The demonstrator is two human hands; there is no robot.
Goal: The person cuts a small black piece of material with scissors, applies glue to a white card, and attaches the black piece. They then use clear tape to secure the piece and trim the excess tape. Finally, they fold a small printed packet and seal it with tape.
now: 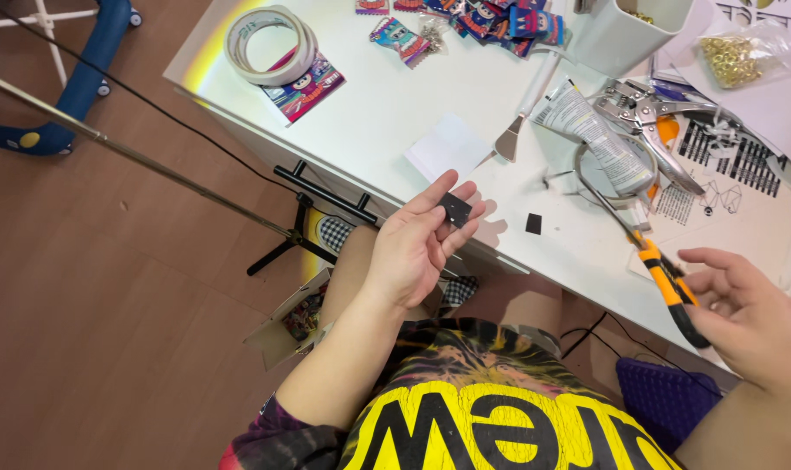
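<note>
We see two small black squares, one lying on the white table (387, 113), one (454, 209) pinched in our left hand's (415, 244) fingertips, while our half-open right hand (744, 318) touches orange-handled scissors (665, 283).

one head-worn camera looks steeply down from close above the person's lap, facing the white table (387, 113) edge tilted across the frame, brown floor (108, 287) at left; no second view.
</note>
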